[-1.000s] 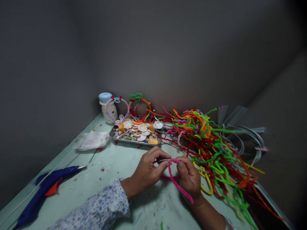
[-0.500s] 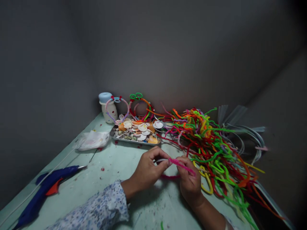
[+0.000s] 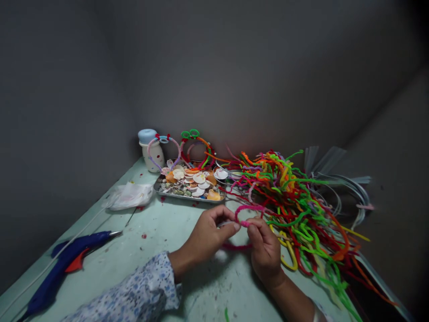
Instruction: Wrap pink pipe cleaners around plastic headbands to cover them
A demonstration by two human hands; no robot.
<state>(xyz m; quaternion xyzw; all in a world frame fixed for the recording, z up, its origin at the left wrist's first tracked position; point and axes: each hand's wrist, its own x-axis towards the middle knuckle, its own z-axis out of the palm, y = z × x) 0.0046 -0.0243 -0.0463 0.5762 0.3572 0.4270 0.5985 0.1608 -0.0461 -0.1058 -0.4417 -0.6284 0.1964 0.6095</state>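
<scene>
On the table [image 3: 161, 223] the tray of shells [image 3: 189, 184] lies behind the hands [image 3: 208, 237] — glue gun [image 3: 63, 264] far left, pipe-cleaner heap [image 3: 295, 201] right, bottle [image 3: 150, 150] behind the tray.

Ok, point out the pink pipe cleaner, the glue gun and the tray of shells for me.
pink pipe cleaner [image 3: 248, 208]: head view, top of the loop above the fingers.
glue gun [image 3: 72, 252]: head view, middle of the blue body.
tray of shells [image 3: 187, 198]: head view, metal front rim.
</scene>
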